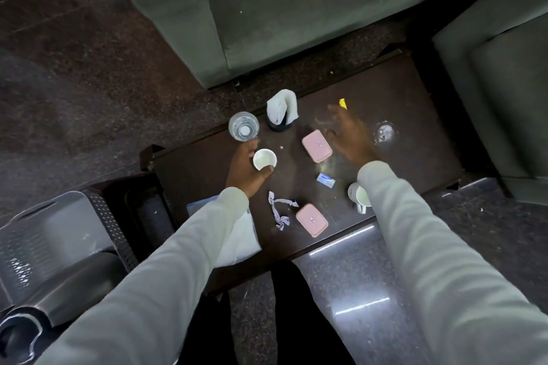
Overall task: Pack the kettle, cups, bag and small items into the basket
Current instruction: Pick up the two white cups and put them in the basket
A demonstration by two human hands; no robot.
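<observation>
My left hand (244, 169) grips a small white cup (264, 159) on the dark table (400, 104). My right hand (350, 135), blurred and with fingers spread, hovers over the table between a pink box (316, 145) and a yellow scrap (343, 103). A white mug (358, 196) stands beside my right sleeve. A clear glass (243, 126) sits at the table's far left edge. A second pink box (311, 220), a small blue packet (325, 180), a white ribbon (278, 210) and a white bag (237, 237) lie near the front. The dark basket (118, 216) sits at the lower left with the steel kettle (59, 284) in it.
A dark holder with white napkins (280, 111) stands behind the cup. A pale round ring mark (384, 132) shows on the table's right part. Grey sofas (281, 9) (504, 83) border the table at the back and right. My legs stand at the table's front edge.
</observation>
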